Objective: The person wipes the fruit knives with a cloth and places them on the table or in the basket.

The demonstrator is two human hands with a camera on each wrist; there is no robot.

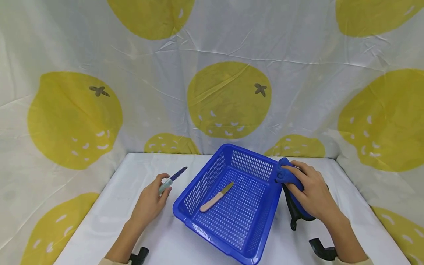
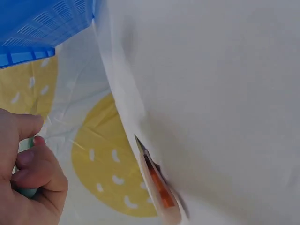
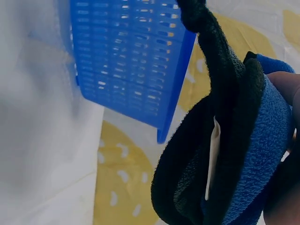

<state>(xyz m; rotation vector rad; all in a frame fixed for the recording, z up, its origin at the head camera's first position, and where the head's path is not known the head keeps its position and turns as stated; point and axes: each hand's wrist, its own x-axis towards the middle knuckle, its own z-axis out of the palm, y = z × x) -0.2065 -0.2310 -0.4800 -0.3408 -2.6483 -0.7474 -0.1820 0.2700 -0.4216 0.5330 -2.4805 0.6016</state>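
Yellow fruit is printed across the backdrop (image 1: 150,77). On the white table (image 1: 109,209), a blue basket (image 1: 238,217) is set at an angle. At its right side, a blue-and-black cloth (image 1: 282,175) is gripped in the right hand's (image 1: 311,188) bent fingers. Left of the basket, a green-handled knife (image 1: 178,174) is pinched between the left hand's (image 1: 149,201) thumb and fingers. Inside the basket, a pink-handled knife (image 1: 215,199) is laid.

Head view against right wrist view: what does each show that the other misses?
Only the head view shows the left hand pinching the pale-blue-handled knife and the pink-handled knife lying in the basket.
Only the right wrist view shows the pale tag on the blue cloth.
Both show the basket, the cloth and the right hand gripping it.
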